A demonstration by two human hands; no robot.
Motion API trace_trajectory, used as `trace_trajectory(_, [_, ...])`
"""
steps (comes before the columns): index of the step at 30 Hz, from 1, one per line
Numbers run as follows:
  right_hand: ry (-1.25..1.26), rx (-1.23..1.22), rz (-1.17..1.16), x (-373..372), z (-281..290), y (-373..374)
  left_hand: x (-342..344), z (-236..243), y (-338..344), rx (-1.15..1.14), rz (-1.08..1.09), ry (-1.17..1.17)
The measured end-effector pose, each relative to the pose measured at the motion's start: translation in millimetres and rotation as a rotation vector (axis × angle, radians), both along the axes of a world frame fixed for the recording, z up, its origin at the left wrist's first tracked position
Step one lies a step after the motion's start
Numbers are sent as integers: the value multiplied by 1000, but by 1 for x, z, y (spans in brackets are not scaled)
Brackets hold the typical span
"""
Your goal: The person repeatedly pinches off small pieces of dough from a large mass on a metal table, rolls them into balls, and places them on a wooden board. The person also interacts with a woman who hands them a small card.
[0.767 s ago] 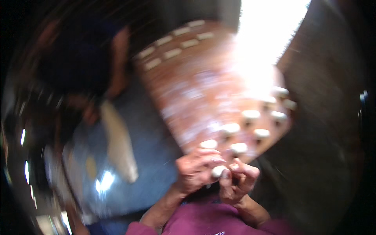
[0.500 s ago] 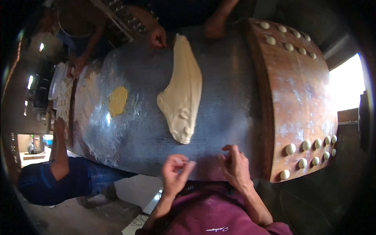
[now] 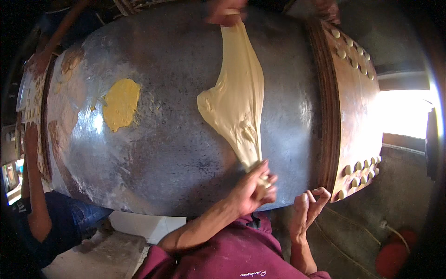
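Note:
A long sheet of pale, stretchy dough [image 3: 234, 88] lies across the dark metal worktop [image 3: 172, 139]. My left hand [image 3: 260, 183] grips its near end, with dough showing between the fingers. My right hand [image 3: 311, 204] is by the front edge, right of the dough, fingers bent but apart and holding nothing that I can see. At the far end, a co-worker's blurred hand [image 3: 227, 9] has hold of the dough.
A wooden board [image 3: 348, 116] at the right carries rows of small dough balls [image 3: 358, 165]. A yellow paste patch [image 3: 121, 104] lies left of the dough. Another person's arm [image 3: 37, 195] reaches along the left end. A red object [image 3: 390, 255] is on the floor below right.
The view has swung from the board to the worktop. My left hand now grips the dough's near end, and the co-worker's hand has taken the far end, with the dough drawn longer.

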State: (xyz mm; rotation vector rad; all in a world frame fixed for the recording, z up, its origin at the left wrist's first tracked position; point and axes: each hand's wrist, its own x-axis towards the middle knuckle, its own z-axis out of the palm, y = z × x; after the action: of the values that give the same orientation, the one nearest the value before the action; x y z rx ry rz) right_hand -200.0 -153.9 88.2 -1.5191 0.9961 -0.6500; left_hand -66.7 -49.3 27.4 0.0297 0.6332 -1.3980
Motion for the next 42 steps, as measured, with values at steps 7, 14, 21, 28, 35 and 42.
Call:
trace_trajectory(7, [-55,-191,1037,103,-35,96,-23,27,164,1107,-398,-1528])
trace_trajectory(14, [-800,-944,1374,68,-48,94,-100,132,270,903,-376,-904])
trace_trajectory(21, [-569,-1019,1079,57,-35,37,36,96,204,347,325,-1377])
trace_trajectory(28, [-580,-708,1044,-95,2,74,78,3,2,216,332,-1040])
trace_trajectory(35, [289,-1117,804,-30,-51,6,-64,-5,119,830,-209,-2813])
trace_trajectory(42, [453,-1005,653,38,-62,-41,10,-22,75,1332,-164,-2730])
